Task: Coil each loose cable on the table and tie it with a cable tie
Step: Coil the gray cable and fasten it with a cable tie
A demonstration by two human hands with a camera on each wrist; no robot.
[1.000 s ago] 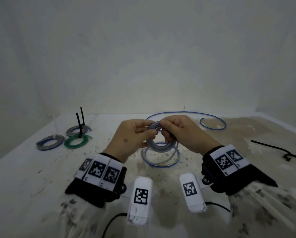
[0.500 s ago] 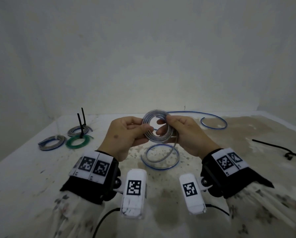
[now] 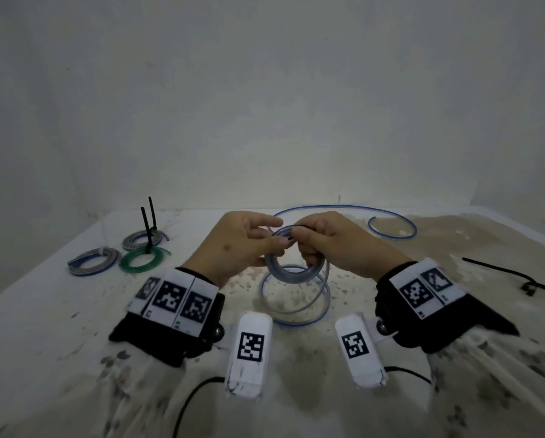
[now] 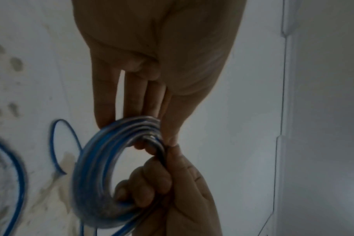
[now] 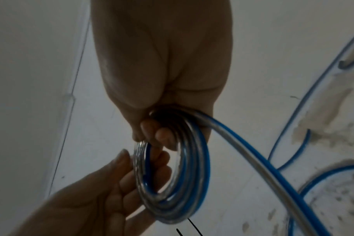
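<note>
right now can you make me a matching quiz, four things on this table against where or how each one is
Things:
1. green coil
2. blue cable coil
3. loose black tie
4. cable's free end

States:
a. lies far right on the table
b. held up by both hands
c. lies at the left, black tie on it
d. curls on the table behind the hands

Pairs: 1-c, 2-b, 3-a, 4-d

Three tied coils [image 3: 136, 252], one loose cable [image 3: 296, 298], two hands [image 3: 239, 248].
</note>
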